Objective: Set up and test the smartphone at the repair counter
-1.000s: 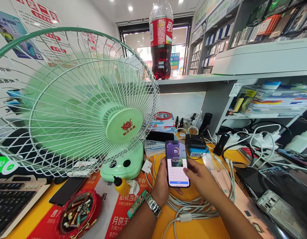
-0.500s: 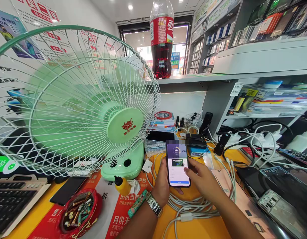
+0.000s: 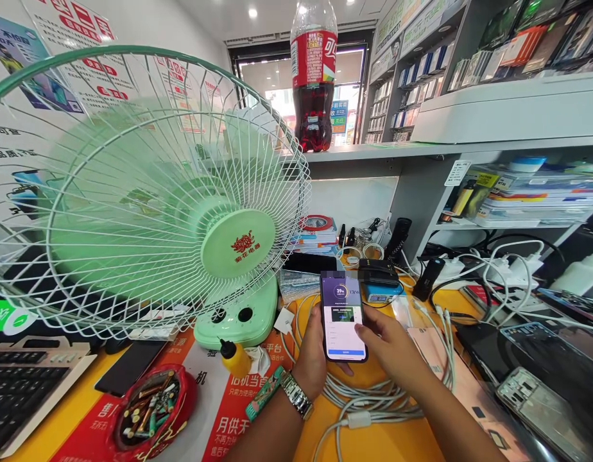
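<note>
A smartphone (image 3: 343, 333) stands upright between my two hands, its lit screen showing a purple top with "39%" in a ring, a white list and a blue button at the bottom. My left hand (image 3: 312, 356) is closed around the phone's left edge, with a metal-band watch (image 3: 297, 396) on that wrist. From the other side, my right hand (image 3: 380, 340) grips the right edge, its thumb over the lower right of the screen. The fingers behind the phone are mostly hidden. Coiled white cables (image 3: 368, 401) lie on the orange table below my hands.
A green fan (image 3: 239, 244) fills the left side. Nearby are a yellow dropper bottle (image 3: 235, 358), a red ashtray (image 3: 183, 401) full of butts and a keyboard (image 3: 17, 391). A cola bottle (image 3: 314, 83) stands on the shelf ahead. Phone parts (image 3: 541, 410) and cables lie at right.
The fan head has turned slightly to the left. My hands and the smartphone stay almost where they were, and the screen looks the same.
</note>
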Demonstrator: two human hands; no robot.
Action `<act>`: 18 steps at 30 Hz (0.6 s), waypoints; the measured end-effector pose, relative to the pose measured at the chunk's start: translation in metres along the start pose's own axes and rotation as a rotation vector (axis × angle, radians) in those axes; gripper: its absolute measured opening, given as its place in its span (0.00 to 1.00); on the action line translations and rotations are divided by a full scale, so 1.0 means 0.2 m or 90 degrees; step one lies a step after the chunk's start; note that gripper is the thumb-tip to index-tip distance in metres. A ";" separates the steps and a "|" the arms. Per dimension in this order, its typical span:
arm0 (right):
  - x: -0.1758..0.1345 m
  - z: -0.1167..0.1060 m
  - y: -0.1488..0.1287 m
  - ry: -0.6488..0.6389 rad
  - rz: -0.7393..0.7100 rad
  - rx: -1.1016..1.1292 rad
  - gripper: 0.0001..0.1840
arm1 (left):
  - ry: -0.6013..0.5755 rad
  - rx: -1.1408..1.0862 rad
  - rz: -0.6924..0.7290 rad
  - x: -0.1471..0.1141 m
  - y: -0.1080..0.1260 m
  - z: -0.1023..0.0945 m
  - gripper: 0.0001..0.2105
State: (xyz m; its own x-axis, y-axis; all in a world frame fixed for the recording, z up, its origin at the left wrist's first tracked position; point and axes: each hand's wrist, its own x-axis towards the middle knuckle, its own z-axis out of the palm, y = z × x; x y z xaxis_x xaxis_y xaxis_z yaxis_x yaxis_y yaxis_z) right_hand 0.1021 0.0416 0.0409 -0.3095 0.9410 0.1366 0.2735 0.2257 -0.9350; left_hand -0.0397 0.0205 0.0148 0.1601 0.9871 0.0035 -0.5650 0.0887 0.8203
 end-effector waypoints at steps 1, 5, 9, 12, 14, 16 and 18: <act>0.00 0.00 0.00 -0.002 -0.001 -0.003 0.17 | -0.001 0.000 0.000 0.00 0.00 0.00 0.26; 0.00 0.00 -0.01 0.001 0.001 -0.011 0.17 | 0.005 0.004 0.004 -0.01 0.00 0.00 0.26; -0.01 0.00 -0.02 0.003 0.002 -0.017 0.18 | 0.003 0.007 -0.020 -0.01 0.00 0.00 0.27; -0.01 0.00 -0.01 0.007 0.001 -0.026 0.18 | 0.002 0.007 -0.022 -0.01 0.00 0.00 0.28; -0.01 -0.01 -0.01 0.009 -0.001 -0.029 0.18 | 0.001 0.005 -0.021 0.00 0.00 0.00 0.29; -0.01 -0.01 0.00 0.008 -0.002 -0.031 0.18 | 0.002 0.002 -0.020 0.00 0.00 0.00 0.29; 0.00 0.00 0.00 0.005 -0.001 -0.029 0.19 | 0.004 -0.001 -0.015 0.00 0.00 0.00 0.29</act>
State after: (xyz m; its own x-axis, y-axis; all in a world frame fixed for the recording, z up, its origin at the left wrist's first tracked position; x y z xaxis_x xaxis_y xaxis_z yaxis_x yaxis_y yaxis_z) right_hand 0.1032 0.0409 0.0413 -0.3032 0.9426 0.1401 0.3139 0.2376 -0.9192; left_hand -0.0395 0.0197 0.0147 0.1684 0.9855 -0.0195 -0.5619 0.1122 0.8196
